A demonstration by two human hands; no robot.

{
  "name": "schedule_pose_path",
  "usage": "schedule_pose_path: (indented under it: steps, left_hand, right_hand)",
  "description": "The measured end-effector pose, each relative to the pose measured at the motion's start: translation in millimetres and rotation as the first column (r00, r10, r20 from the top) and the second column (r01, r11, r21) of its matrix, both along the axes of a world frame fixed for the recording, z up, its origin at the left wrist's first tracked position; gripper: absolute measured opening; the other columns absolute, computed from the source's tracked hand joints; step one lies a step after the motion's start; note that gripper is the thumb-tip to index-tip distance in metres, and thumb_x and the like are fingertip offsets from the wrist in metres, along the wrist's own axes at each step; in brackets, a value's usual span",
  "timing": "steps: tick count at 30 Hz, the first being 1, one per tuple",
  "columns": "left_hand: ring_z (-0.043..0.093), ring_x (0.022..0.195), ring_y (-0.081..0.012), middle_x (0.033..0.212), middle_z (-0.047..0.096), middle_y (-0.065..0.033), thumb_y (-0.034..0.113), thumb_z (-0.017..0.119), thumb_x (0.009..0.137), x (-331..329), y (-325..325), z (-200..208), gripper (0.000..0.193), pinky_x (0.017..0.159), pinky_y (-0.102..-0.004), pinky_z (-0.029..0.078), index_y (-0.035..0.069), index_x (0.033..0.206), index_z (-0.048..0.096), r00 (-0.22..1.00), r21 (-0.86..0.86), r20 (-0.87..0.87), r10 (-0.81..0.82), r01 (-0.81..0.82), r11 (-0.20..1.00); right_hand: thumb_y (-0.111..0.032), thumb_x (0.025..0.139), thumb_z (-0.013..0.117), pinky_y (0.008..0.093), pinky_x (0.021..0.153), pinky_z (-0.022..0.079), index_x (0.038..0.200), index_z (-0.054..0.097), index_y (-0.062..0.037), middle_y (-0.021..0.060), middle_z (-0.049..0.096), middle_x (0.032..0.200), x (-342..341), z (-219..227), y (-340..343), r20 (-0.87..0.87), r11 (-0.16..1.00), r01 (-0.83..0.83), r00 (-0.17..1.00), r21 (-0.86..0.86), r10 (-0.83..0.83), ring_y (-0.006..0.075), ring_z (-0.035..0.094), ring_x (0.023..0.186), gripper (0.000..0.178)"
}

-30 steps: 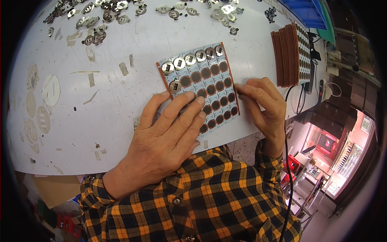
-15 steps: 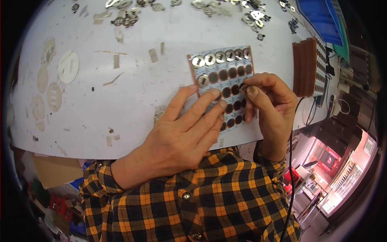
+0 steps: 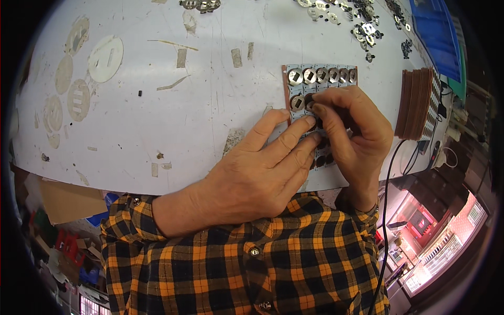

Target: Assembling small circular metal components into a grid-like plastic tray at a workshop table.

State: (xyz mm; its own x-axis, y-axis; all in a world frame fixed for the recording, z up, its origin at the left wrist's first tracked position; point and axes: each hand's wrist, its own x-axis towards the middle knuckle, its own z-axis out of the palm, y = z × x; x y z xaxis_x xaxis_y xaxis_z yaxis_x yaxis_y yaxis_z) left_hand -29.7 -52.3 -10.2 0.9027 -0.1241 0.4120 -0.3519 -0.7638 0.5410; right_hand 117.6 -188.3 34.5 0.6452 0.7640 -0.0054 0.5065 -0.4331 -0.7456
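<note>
A light-blue circuit board panel (image 3: 287, 92) with brown edges lies on the table in front of me. Its far row carries round silver metal battery clips (image 3: 321, 75), and one more silver clip (image 3: 297, 102) sits at the left of the second row. Dark round spots on the nearer rows are partly hidden by my hands. My left hand (image 3: 252, 170) rests on the panel's left part, fingers spread and lying flat. My right hand (image 3: 359, 128) pinches a small round metal clip (image 3: 310, 106) between thumb and forefinger, at the spot just right of that second-row clip.
Loose metal clips (image 3: 367, 31) lie scattered along the far side of the table. To the right stands a stack of brown-edged panels (image 3: 415, 105), near a blue bin (image 3: 433, 37) and black cables (image 3: 388, 210). Tape scraps and round stickers (image 3: 105, 59) cling to the left tabletop.
My right hand has moved left across the panel, from its right edge to the second row, with the small clip pinched. The whole view has shifted; my left hand stays on the panel.
</note>
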Motion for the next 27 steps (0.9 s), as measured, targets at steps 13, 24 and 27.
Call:
schedule_pose_path:
  steps: [13,24,27]
  left_hand:
    - [0.064,0.131,-0.0323,0.124,0.074,-0.0144,0.016,0.073,0.086,4,0,2,0.028,0.112,-0.0557,0.047,-0.002,0.107,0.077,1.000,-0.017,-0.006,-0.017,0.017,1.000]
    - [0.059,0.137,-0.0298,0.130,0.072,-0.0132,0.020,0.080,0.081,4,1,0,0.035,0.114,-0.0542,0.044,0.000,0.110,0.076,0.999,-0.038,-0.038,-0.037,0.035,0.999]
    - [0.059,0.137,-0.0295,0.132,0.072,-0.0125,0.021,0.082,0.080,2,2,2,0.038,0.115,-0.0543,0.044,0.000,0.111,0.077,0.999,-0.032,-0.042,-0.033,0.031,0.999]
  right_hand:
    - [0.009,0.087,0.075,0.0223,0.065,0.047,0.102,0.075,0.0048,0.0077,0.069,0.090,2,-10,1,0.068,0.996,0.067,0.995,0.063,-0.071,0.0101,0.063,0.076,0.015]
    - [0.000,0.096,0.073,0.0200,0.065,0.048,0.110,0.076,0.0023,0.0003,0.072,0.093,41,-2,-16,0.145,0.943,0.320,0.933,0.090,-0.330,0.0043,0.062,0.077,0.015]
    - [-0.001,0.096,0.073,0.0206,0.065,0.047,0.111,0.076,0.0017,-0.0002,0.071,0.092,69,-19,-23,0.283,0.943,0.309,0.899,0.127,-0.333,0.0049,0.061,0.075,0.016]
